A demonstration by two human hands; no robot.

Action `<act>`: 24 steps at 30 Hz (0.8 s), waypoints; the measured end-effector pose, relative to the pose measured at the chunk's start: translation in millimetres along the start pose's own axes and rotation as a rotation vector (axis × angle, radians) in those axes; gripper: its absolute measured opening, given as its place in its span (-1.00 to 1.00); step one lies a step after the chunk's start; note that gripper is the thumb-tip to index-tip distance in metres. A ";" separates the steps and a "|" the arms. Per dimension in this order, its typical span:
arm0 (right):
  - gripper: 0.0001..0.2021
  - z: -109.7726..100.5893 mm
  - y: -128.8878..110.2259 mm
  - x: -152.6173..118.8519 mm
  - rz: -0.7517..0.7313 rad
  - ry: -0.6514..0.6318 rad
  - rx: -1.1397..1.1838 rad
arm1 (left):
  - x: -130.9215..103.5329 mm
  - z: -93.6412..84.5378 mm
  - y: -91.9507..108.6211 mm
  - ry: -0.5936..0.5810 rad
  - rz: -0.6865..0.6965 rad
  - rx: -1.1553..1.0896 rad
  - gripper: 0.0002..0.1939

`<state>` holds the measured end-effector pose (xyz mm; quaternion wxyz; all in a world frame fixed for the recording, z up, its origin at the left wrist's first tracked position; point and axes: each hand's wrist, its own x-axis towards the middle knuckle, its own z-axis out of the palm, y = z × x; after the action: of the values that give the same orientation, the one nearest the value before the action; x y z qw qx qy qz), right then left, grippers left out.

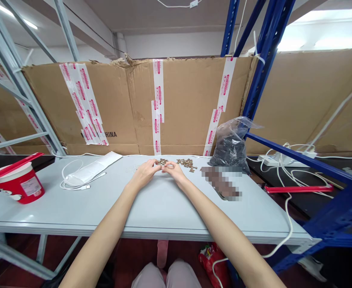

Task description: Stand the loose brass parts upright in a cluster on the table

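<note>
Just beyond the hands [146, 173] [175, 172] lie small brassy pieces [187, 163].

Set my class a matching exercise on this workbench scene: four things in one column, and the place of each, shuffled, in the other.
Things
1. Red and white tub
2. Plastic bag of dark contents
3. Flat white packet
4. Heap of small gold-coloured pieces

Places
A. On the tabletop, just beyond the right hand
B. At the left end, partly behind a long red strip
C. Near the blue post, in front of the cardboard
D. Between the tub and the left hand

Right pairs: 1-B, 2-C, 3-D, 4-A
</note>
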<state>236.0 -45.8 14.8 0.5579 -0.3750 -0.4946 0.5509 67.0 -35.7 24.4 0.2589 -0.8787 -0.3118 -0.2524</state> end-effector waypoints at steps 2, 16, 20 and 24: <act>-0.64 -0.4 0.7 0.6 -0.002 0.000 -0.003 | -0.7 1.9 -0.6 -0.009 0.004 0.006 -0.69; -0.64 0.1 2.9 1.1 -0.002 -0.018 -0.013 | -0.3 -2.3 -0.1 -0.051 0.008 -0.036 -0.72; -0.65 -0.3 2.2 0.4 -0.006 -0.029 -0.014 | -1.9 -1.8 -0.4 -0.053 0.013 0.034 -0.71; -0.63 0.9 2.0 0.1 -0.007 -0.039 0.014 | -3.2 3.5 -1.0 -0.050 -0.005 0.037 -0.76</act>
<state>234.6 -45.6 13.2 0.5524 -0.3588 -0.5029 0.5596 65.1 -34.2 20.2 0.2664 -0.8790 -0.3251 -0.2250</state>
